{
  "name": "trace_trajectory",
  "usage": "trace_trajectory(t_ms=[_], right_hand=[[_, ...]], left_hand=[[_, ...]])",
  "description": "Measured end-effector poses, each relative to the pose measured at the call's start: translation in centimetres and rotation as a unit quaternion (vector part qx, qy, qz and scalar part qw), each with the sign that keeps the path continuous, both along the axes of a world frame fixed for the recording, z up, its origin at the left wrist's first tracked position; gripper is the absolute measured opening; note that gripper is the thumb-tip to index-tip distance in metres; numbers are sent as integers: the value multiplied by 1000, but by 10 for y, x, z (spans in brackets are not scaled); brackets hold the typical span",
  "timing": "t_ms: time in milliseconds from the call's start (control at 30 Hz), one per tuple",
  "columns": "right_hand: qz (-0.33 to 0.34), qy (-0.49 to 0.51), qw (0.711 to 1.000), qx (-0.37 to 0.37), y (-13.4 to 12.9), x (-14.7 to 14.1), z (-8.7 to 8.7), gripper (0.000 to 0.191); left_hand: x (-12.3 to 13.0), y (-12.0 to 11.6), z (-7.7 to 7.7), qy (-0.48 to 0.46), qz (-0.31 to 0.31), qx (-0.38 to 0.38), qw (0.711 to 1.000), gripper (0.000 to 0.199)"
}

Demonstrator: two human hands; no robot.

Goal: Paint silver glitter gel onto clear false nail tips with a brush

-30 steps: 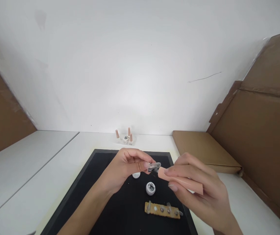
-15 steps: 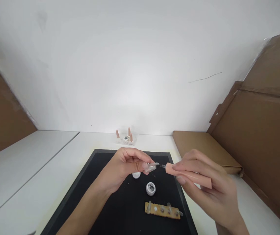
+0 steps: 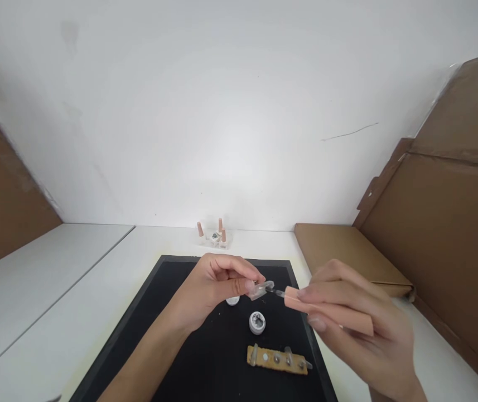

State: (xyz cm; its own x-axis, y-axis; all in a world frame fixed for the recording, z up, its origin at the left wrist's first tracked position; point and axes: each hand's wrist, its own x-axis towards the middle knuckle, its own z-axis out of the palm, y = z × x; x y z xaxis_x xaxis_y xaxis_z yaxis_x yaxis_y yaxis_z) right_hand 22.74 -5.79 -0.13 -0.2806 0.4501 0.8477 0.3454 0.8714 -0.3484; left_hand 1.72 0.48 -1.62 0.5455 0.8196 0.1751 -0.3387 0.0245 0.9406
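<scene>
Between thumb and fingertips, my left hand (image 3: 217,285) pinches a clear false nail tip (image 3: 259,290) above the black mat. My right hand (image 3: 360,318) grips a nail polish brush by its long peach handle (image 3: 331,311), pointed left. The dark bristles (image 3: 273,290) meet the open end of the nail tip. Below them stands an open white jar (image 3: 257,322) with dark and silvery contents. A white round lid (image 3: 232,300) lies partly behind my left hand. Nearer me is a tan strip (image 3: 276,362) bearing several round spots and clear nail tips.
A black mat (image 3: 205,357) covers the middle of the white table. At the back, a clear holder (image 3: 213,243) carries peach-capped bottles and a small jar. A flat cardboard box (image 3: 343,248) lies at right; cardboard panels flank both sides.
The nail tip has turned a little in my left fingers. My right hand has shifted slightly right and down, and the brush slants more, its bristles now at the nail tip.
</scene>
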Motion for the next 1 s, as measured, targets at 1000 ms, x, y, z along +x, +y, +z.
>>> trace_trajectory(t_ms=[1000], right_hand=[[17,-21,998,-50,2,-2,4,17]], left_hand=[[7,-7,1,53,92,120,987,19]])
